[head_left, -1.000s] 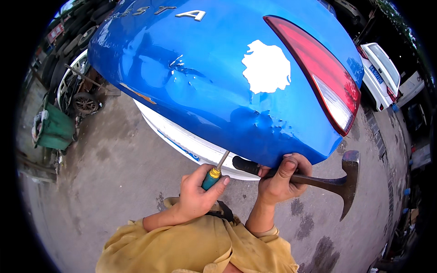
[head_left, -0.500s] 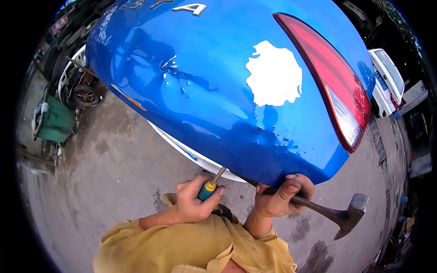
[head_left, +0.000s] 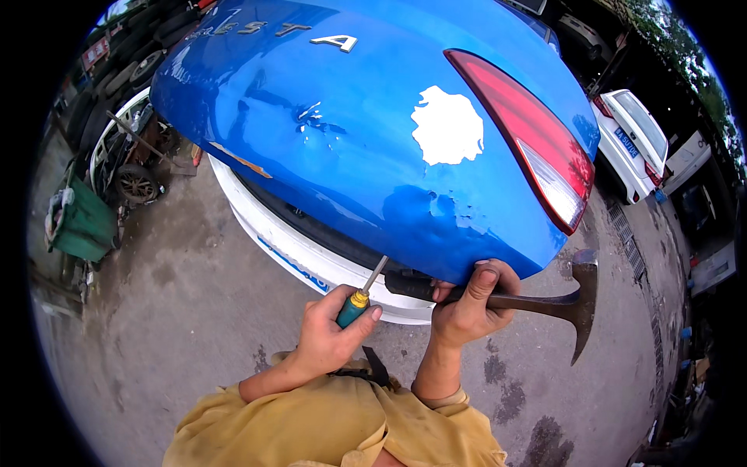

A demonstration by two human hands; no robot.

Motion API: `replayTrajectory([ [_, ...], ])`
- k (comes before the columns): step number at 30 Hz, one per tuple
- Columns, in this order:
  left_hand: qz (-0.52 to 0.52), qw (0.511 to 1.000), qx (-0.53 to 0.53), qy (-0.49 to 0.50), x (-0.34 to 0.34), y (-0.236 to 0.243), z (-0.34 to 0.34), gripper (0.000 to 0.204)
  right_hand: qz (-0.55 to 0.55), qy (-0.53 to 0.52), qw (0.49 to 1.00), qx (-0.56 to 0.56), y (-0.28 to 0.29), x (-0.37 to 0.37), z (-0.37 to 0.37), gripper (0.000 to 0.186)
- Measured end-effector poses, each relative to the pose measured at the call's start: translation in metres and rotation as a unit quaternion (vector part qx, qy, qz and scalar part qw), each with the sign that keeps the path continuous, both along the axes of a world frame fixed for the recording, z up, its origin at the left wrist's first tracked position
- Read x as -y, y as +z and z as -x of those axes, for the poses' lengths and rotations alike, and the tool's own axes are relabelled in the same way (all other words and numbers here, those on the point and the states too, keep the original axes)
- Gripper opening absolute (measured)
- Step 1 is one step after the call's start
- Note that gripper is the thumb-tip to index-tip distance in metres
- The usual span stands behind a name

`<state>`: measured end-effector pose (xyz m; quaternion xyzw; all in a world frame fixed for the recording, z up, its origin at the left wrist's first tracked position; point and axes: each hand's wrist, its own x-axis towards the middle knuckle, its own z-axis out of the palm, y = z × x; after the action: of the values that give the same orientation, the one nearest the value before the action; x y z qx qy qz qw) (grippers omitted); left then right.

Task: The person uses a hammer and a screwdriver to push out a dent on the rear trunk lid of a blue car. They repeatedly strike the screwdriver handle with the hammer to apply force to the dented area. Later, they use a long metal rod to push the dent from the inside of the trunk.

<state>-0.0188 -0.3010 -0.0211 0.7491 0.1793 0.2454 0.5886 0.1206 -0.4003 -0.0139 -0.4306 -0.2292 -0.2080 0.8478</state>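
Observation:
My left hand (head_left: 325,335) is closed on a screwdriver (head_left: 354,309) with a green and yellow handle, its metal shaft pointing up to the lower edge of a blue car boot lid (head_left: 354,179). In my right hand (head_left: 476,307) is a hammer (head_left: 537,303), its head to the right with a curved claw pointing down and its dark grip to the left. The right hand is also at the lid's lower edge, thumb up; its hidden fingers leave contact unclear. Dents, flaked paint and a white bare patch (head_left: 447,124) mark the lid. A red tail light (head_left: 525,136) sits at its right.
Below the lid runs a white bumper (head_left: 261,226) with a blue plate (head_left: 292,265). A green bin (head_left: 85,222), a loose wheel (head_left: 138,183) and stacked tyres (head_left: 117,82) stand at left. A white car (head_left: 630,144) is parked at right, near a floor drain grate (head_left: 629,243).
More of the white bumper shows below the lid, which sits higher and farther off in view. Both hands have risen slightly, and the hammer's head has swung up and left. Both tools stay held.

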Motion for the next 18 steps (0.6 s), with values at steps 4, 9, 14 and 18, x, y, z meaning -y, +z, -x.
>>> replayTrajectory([
  [4,-0.029,0.999,0.007,0.013,0.001,-0.005,0.0,0.024,0.007,0.001,1.0,-0.009,-0.003,0.001,0.002,0.028],
  [9,-0.086,0.996,0.017,0.022,-0.003,-0.02,-0.001,0.022,-0.01,0.01,1.0,-0.015,-0.015,0.002,0.007,0.032],
  [14,-0.172,0.98,0.101,0.01,-0.014,-0.043,-0.014,0.016,0.055,-0.036,0.996,-0.064,-0.007,0.007,0.015,0.044],
  [18,-0.198,0.969,0.151,-0.005,-0.016,-0.051,-0.014,0.02,0.063,-0.002,0.997,-0.033,-0.012,0.014,0.018,0.04],
])
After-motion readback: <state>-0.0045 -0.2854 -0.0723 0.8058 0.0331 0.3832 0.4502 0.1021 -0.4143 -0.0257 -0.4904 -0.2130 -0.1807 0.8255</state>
